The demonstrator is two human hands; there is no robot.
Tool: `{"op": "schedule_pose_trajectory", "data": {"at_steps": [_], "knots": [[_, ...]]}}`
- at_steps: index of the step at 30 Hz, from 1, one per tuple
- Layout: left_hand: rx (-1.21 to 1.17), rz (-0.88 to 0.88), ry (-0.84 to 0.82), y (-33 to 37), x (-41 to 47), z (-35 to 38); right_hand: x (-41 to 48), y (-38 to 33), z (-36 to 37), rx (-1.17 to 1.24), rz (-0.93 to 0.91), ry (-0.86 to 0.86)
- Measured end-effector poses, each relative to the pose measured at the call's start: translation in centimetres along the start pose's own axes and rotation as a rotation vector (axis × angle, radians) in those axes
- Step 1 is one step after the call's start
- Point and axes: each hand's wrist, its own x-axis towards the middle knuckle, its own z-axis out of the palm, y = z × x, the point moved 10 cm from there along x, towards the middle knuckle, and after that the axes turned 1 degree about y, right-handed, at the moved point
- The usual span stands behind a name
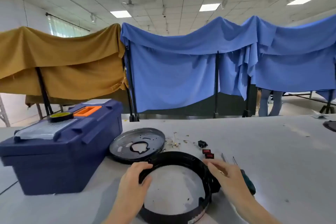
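Note:
A black plastic ring (181, 156), open in the middle, lies on the grey table (272, 160) right in front of me. My left hand (134, 180) grips its left rim, fingers curled over the edge. My right hand (227, 176) hovers over the ring's right side with fingers straight and blurred, holding nothing. Just behind the ring lies a dark round metal plate (138, 146) with a cut-out in its centre. Small parts lie to the right of the plate: a black switch (202, 144), two red rocker switches (207, 153), some screws and wire bits (175, 142).
A dark blue toolbox (60, 152) with an orange handle stands at the left, a tape roll (61, 116) on its lid. A green-handled screwdriver (248, 182) lies by my right wrist. Ochre and blue cloths hang on frames behind the table.

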Motion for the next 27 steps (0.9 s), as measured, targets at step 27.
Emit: {"op": "schedule_pose_trajectory", "data": {"at_steps": [27], "knots": [[0.19,-0.181,0.131,-5.1,9.3,-2.3,2.3,1.3,0.7,-0.185,-0.175,0.088]]}}
